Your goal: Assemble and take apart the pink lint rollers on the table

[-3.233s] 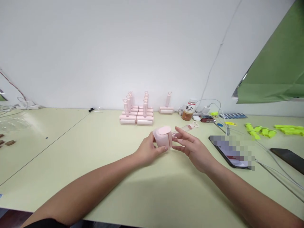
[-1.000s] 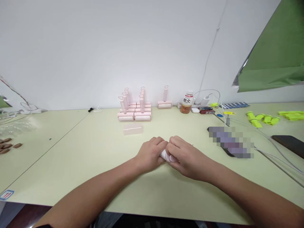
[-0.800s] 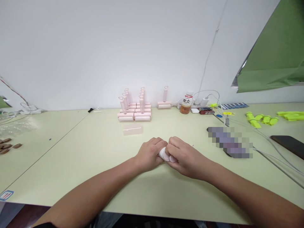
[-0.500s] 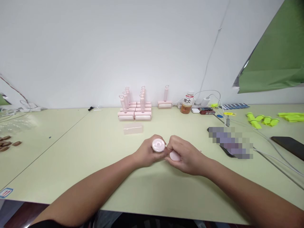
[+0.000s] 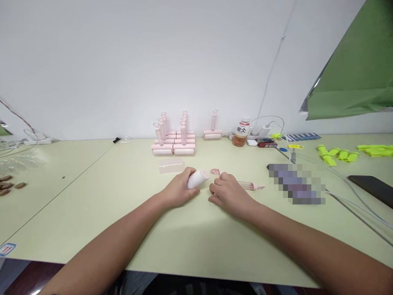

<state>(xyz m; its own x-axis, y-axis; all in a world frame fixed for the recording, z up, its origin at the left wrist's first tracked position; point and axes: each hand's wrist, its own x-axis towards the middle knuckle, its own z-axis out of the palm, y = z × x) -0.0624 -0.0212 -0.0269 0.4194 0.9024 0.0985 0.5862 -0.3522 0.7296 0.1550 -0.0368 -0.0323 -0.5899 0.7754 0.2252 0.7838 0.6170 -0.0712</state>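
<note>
My left hand (image 5: 178,190) is closed round a white roller core (image 5: 198,178), held low over the pale green table (image 5: 123,213). My right hand (image 5: 225,193) rests just right of it, fingers curled on a pink roller handle (image 5: 245,185) that lies flat and sticks out to the right. A small pink end piece (image 5: 215,171) shows just beyond my right fingers. A clear pink cover (image 5: 171,166) lies on the table beyond my left hand.
Finished pink lint rollers (image 5: 173,143) stand stacked at the back wall, one more (image 5: 213,130) apart to their right. A drink bottle (image 5: 241,133), chargers and cables, a phone (image 5: 296,184), a dark tablet (image 5: 373,188) and yellow-green parts (image 5: 336,155) fill the right side.
The hands have parted and moved farther away on the table. The roller core came away in my left hand; the handle now lies flat under my right hand.
</note>
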